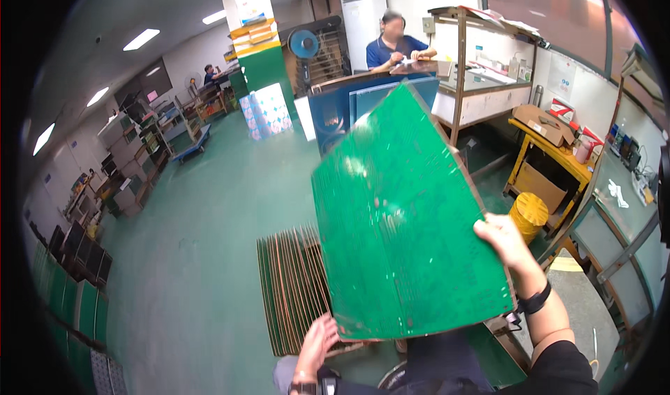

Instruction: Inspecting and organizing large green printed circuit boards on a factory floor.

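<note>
A large green circuit board panel (412,234) is held up tilted in front of me, its face shiny with fine traces and small pale spots. My right hand (506,241) grips its right edge, thumb on the face and fingers behind, out of sight. At the lower left corner, my left hand (320,339) is closed on the panel's edge. Just left of the panel, a row of similar boards (289,290) stands on edge, packed close together near the floor. The panel hides part of that row.
Dark blue panels (335,116) stand behind the board. A co-worker (396,49) sits by a wooden-framed bench (457,81). On the right are a yellow table (551,140) with a cardboard box, a yellow bin (528,213) and a glass-topped bench (628,179). More green panels (87,308) lean at far left.
</note>
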`<control>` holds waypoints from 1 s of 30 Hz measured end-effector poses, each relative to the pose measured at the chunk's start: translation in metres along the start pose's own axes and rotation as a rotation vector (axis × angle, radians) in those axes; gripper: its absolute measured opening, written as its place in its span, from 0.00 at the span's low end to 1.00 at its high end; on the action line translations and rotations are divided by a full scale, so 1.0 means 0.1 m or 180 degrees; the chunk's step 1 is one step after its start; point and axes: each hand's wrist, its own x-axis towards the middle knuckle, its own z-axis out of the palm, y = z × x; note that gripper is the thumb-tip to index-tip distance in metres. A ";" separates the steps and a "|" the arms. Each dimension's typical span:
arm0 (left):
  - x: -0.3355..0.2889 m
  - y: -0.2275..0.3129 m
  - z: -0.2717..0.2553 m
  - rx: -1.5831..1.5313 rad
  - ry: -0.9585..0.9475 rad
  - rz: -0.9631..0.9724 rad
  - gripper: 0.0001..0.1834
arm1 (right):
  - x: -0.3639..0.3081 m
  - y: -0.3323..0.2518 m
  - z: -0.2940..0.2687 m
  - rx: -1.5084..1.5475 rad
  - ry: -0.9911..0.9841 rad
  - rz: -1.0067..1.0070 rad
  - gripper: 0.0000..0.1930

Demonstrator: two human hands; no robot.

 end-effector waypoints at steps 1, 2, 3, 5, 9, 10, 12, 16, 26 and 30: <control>0.17 -0.02 -0.06 -0.0186 -0.0239 0.0063 0.22 | -0.08 -0.07 -0.14 0.0044 0.0092 -0.0105 0.14; 0.16 0.36 0.35 -0.0606 -0.0490 0.0112 0.21 | -0.15 -0.13 -0.27 0.0139 0.0111 -0.0131 0.17; 0.20 0.42 0.27 -0.0573 -0.0274 -0.0002 0.19 | -0.19 -0.17 -0.34 -0.0003 0.0179 -0.0214 0.18; 0.19 0.73 0.35 -0.0632 -0.0265 0.0486 0.16 | -0.23 -0.15 -0.51 0.0263 0.0130 -0.0449 0.19; 0.02 1.32 0.57 -0.0592 -0.0401 0.1171 0.16 | -0.30 -0.23 -0.75 0.0192 0.0207 -0.0861 0.19; -0.04 1.44 0.60 -0.0464 -0.0454 0.1391 0.16 | -0.28 -0.26 -0.78 0.0252 0.0171 -0.0917 0.20; -0.21 1.68 0.79 -0.0348 -0.0442 0.1724 0.17 | -0.26 -0.35 -0.84 0.0301 0.0176 -0.0981 0.21; -0.36 1.89 0.72 -0.0153 -0.0452 0.2182 0.15 | -0.23 -0.58 -0.76 0.0989 0.0045 -0.1358 0.24; -0.73 2.10 0.70 -0.0139 -0.0295 0.3178 0.21 | -0.22 -0.79 -0.77 0.1546 -0.0179 -0.2304 0.22; -0.77 2.13 0.74 -0.0228 -0.0159 0.3255 0.21 | -0.20 -0.86 -0.73 0.1476 -0.0230 -0.2429 0.22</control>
